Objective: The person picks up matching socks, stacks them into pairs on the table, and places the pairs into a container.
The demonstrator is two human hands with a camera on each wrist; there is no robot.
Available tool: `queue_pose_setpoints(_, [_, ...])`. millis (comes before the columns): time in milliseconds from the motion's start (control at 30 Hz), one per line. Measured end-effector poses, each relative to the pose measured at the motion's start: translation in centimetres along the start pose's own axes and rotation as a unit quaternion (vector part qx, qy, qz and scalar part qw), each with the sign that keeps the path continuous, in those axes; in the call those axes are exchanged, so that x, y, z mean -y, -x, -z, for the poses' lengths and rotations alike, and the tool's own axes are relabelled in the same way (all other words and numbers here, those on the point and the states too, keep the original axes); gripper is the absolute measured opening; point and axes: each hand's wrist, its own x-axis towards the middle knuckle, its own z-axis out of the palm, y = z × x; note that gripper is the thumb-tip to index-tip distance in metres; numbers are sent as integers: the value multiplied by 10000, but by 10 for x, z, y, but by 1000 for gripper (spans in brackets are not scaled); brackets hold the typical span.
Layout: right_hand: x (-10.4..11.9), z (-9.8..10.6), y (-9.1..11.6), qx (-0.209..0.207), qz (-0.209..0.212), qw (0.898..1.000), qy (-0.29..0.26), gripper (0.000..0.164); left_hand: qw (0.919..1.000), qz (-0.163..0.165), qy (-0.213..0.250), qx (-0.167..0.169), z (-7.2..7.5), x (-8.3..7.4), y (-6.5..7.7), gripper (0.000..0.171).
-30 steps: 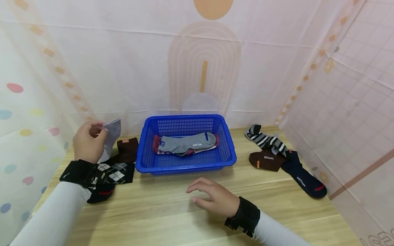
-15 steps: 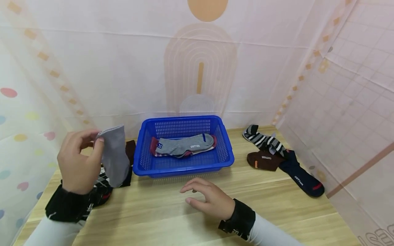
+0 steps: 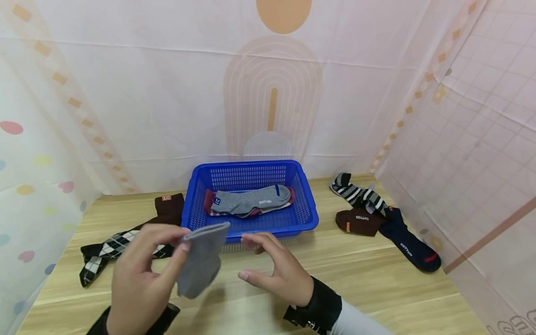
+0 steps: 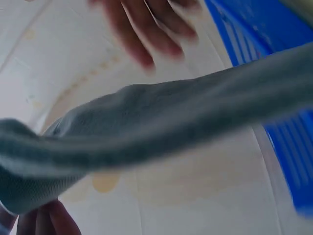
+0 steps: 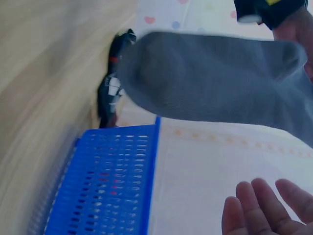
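My left hand (image 3: 146, 274) pinches a plain grey sock (image 3: 203, 260) by its cuff, between thumb and fingers. The sock hangs down in front of the blue basket. In the right wrist view the grey sock (image 5: 210, 78) stretches across the upper part, toe to the left. My right hand (image 3: 280, 270) hovers just right of the sock, fingers spread and slightly bent, with nothing in it. Inside the blue basket (image 3: 251, 232) lies a grey sock marked COTTON (image 3: 251, 200), on top of reddish socks (image 3: 208, 201).
Left of the basket lie a dark brown sock (image 3: 169, 209) and black-and-white argyle socks (image 3: 113, 246). To the right are a striped sock (image 3: 360, 193), a brown sock (image 3: 360, 221) and a navy sock (image 3: 410, 244). Patterned cloth (image 3: 167, 102) hangs behind the wooden table (image 3: 356, 270).
My left hand has lifted the grey sock off the left pile and carried it right and toward me, in front of the basket. My right hand has stayed nearly in place, its fingers spreading wider.
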Motion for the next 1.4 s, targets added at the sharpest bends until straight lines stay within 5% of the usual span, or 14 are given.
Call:
queue_pose_setpoints(167, [8, -2, 1, 12, 328, 9987, -384, 52, 9977, 270, 265, 566, -11, -16, 17, 41])
queue_pose_setpoints(433, [18, -8, 3, -346, 559, 9930, -981, 15, 9944, 490, 642, 684, -37, -15, 35, 43])
queue_pose_setpoints(667, [15, -8, 2, -431, 485, 9935, -939, 9, 9734, 1745, 509, 1396, -45, -16, 34, 33])
queue_pose_setpoints(800, [13, -7, 2, -420, 483, 9946, -813, 8, 9661, 1861, 317, 1762, -49, -13, 32, 21])
queue_pose_setpoints(1133, [13, -9, 1, -377, -33, 9972, -647, 9, 9702, 1775, 305, 1622, -48, -11, 32, 15])
queue_pose_setpoints(1400, [-9, -17, -5, -259, 437, 9986, -164, 7, 9783, 1586, 409, 1265, -38, -5, 27, 20])
